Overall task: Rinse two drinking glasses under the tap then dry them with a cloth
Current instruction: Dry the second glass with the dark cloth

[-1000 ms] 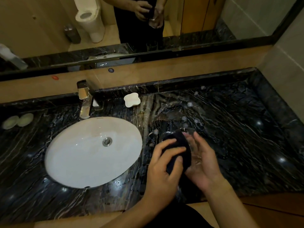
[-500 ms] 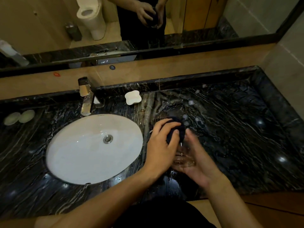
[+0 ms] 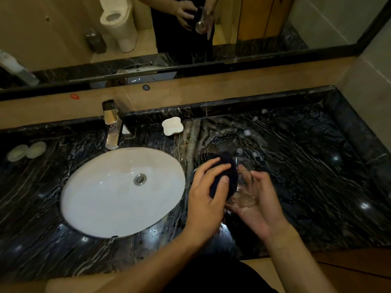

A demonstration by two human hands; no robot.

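Observation:
A clear drinking glass (image 3: pixel 243 193) lies on its side in my right hand (image 3: pixel 258 204), whose fingers and thumb curl around it, above the dark marble counter (image 3: pixel 306 166) right of the basin. My left hand (image 3: pixel 207 195) grips a dark cloth (image 3: pixel 229 168) and presses it against the glass's left side and mouth. Part of the glass is hidden behind the cloth and my fingers. I cannot make out a second glass on the counter.
A white oval basin (image 3: pixel 118 195) sits left of my hands, with a chrome tap (image 3: pixel 112 125) behind it. A white soap dish (image 3: pixel 172 126) stands near the back wall. Two pale round items (image 3: pixel 26 151) lie at far left. A mirror (image 3: pixel 190 28) runs along the back.
My left hand has shifted the cloth around the glass, first up toward its far end, then back along its side. My right hand has turned the glass a little.

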